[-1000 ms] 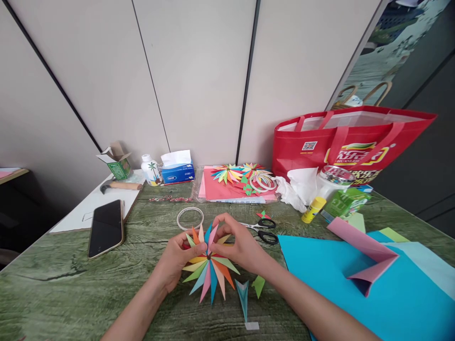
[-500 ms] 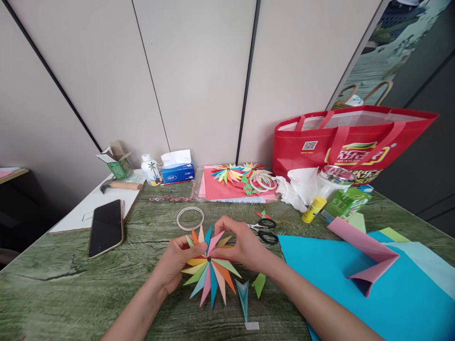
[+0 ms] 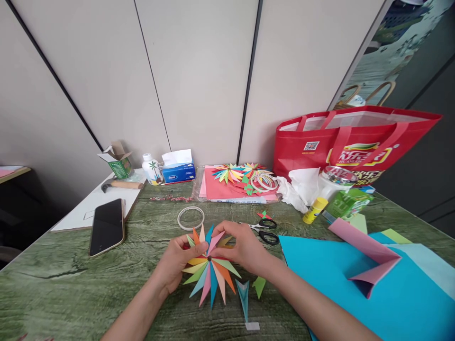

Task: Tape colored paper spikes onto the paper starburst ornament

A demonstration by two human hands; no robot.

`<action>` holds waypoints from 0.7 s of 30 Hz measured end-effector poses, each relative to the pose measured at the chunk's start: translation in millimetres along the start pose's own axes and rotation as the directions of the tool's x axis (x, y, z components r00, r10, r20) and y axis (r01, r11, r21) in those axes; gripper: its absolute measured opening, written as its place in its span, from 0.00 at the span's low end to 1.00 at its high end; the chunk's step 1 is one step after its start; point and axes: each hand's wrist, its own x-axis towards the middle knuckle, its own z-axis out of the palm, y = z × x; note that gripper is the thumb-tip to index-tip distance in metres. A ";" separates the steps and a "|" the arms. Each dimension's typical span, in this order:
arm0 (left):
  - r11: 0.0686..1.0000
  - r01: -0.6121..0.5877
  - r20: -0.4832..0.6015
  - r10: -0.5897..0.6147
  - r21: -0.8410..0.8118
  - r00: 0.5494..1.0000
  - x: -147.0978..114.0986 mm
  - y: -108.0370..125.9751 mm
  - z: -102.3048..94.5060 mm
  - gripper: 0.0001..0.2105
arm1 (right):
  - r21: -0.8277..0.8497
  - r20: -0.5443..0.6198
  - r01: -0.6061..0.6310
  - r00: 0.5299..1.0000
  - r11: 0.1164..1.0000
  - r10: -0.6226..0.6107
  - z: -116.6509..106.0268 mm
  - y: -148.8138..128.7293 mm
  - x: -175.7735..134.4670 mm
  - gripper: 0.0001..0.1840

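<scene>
Between my two hands is a many-pointed paper star (image 3: 210,274) of folded strips in pink, blue, green, yellow and orange, with a small hole at its centre. My left hand (image 3: 177,260) pinches its left side, thumb on top near the upper points. On the upper right, my right hand (image 3: 239,244) grips the points between thumb and fingers; the fingertips are partly hidden behind the paper. Just below right of the star lie a folded light-blue paper piece (image 3: 243,298) and a green paper scrap (image 3: 259,286). Black-handled scissors (image 3: 267,229) rest beyond my right hand.
A tape roll (image 3: 191,218) lies behind the star. Blue paper sheets (image 3: 320,270) with a folded pink piece (image 3: 373,251) cover the right side. Further back are a glue stick (image 3: 315,210), a red bag (image 3: 298,147), finished stars (image 3: 229,174), a tissue pack (image 3: 178,171), a phone (image 3: 107,227) and a hammer (image 3: 122,184).
My right hand's fingers have shifted very slightly on the upper right points. The star stays in both hands at nearly the same place, and the view has moved a little.
</scene>
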 end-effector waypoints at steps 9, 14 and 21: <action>0.999 -0.031 0.004 0.031 -0.007 1.000 -0.1 -0.5 -0.4 0.12 | -0.041 0.055 -0.027 0.998 0.999 0.029 -2.8 -3.2 0.1 0.13; 0.999 -0.045 0.012 0.045 -0.012 0.999 0.0 -1.8 -0.9 0.12 | -0.021 0.079 -0.041 0.996 0.999 0.043 -0.6 -2.0 -0.7 0.08; 0.999 -0.041 0.020 0.041 -0.012 0.999 0.5 -1.6 -0.1 0.12 | -0.044 0.079 -0.055 0.995 0.998 0.058 2.8 -0.8 -1.3 0.08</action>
